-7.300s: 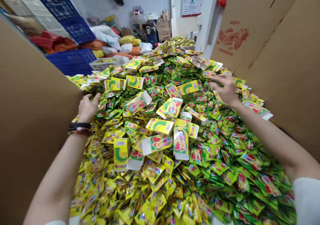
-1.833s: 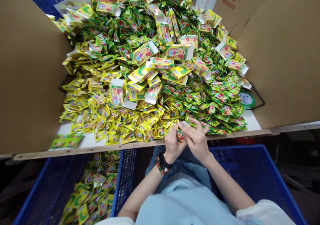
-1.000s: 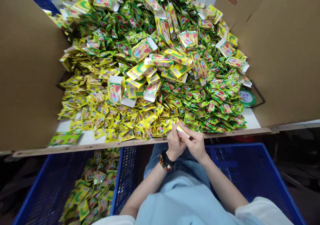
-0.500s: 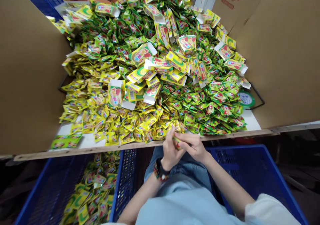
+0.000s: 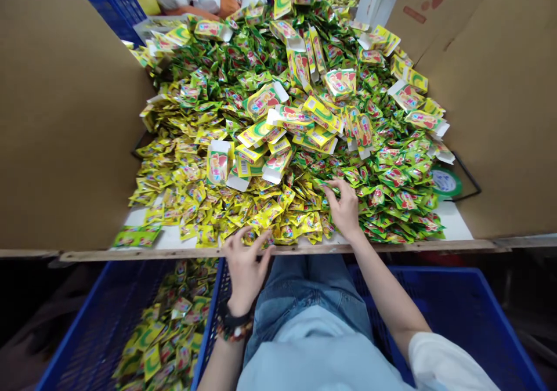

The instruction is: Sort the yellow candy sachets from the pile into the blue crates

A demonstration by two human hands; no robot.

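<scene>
Tabletop [image 5: 458, 221], right hand [image 5: 346, 210] (seemingly) on sachets [image 5: 394, 175]

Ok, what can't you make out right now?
All in the head view:
Right hand: whether it grips the green sachet at its fingertips; too small and blurred.
Green disc: its print, too small to read.
Left blue crate: its near end, cut off by the bottom edge.

In front of you, small glossy yellow sachets [image 5: 191, 196] lie loose and overlapping at left and centre; red-printed green sachets [image 5: 394, 176], tilted at mixed angles, heap to your right and rear.
</scene>
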